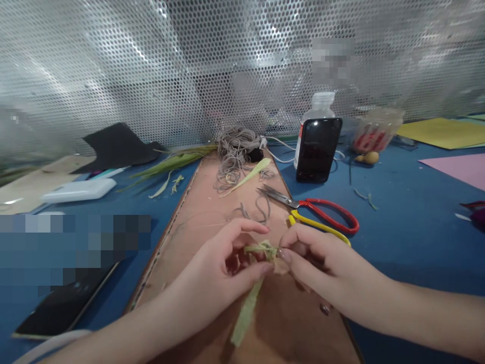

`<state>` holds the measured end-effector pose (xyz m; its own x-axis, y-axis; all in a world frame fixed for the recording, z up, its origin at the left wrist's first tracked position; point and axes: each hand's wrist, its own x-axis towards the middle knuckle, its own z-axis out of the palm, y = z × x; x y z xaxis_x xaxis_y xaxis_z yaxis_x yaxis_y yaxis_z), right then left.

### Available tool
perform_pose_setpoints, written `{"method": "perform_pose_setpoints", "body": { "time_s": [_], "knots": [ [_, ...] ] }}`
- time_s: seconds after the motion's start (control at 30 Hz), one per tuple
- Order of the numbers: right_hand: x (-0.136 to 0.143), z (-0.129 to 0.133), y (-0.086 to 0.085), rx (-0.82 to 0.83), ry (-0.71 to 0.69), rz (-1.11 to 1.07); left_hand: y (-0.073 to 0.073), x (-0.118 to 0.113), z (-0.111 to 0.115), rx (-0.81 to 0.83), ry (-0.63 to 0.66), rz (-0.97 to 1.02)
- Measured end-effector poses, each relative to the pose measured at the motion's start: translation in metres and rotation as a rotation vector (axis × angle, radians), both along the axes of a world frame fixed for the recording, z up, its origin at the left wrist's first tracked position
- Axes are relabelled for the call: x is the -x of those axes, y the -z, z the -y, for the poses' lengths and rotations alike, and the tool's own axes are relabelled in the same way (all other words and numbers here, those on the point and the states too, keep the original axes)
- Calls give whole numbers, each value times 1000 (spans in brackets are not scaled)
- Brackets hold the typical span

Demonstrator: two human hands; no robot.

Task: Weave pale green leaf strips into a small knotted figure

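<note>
A pale green strip of corn husk (pixel 248 311), bunched or knotted at its upper end, is held between my two hands above a brown board. My left hand (pixel 227 258) grips it with the thumb and the curled lower fingers, while the index finger arches away from it. With thumb and index finger together, my right hand (pixel 322 258) pinches the bunched end. Just beyond the right hand lie scissors (pixel 293 203) with one red and one yellow handle. Another husk strip (pixel 250 176) rests farther up the board. My fingers partly hide the bunched part.
Grey cord (pixel 238 146) is heaped at the board's (pixel 189 242) far end. A black phone (pixel 318 151) leans on a clear bottle (pixel 322 103). Left are green husk leaves (pixel 178 161), a white case (pixel 79 190) and a dark device (pixel 71 298). Perforated metal sheeting (pixel 151 65) stands behind.
</note>
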<state>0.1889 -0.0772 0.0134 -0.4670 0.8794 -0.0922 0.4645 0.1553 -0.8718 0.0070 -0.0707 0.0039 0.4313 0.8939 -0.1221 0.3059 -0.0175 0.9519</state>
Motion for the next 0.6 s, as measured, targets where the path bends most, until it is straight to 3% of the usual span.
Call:
{"method": "perform_pose_setpoints", "body": {
  "time_s": [0.17, 0.4, 0.6],
  "knots": [
    [0, 0, 1, -1, 38, -23, -1, 3, -2, 156, 108, 216],
    [-2, -1, -4, 37, -4, 6, 2, 7, -4, 208, 123, 254],
    [0, 1, -1, 9, 53, -32, 0, 8, -6, 239, 123, 316]
  ]
}}
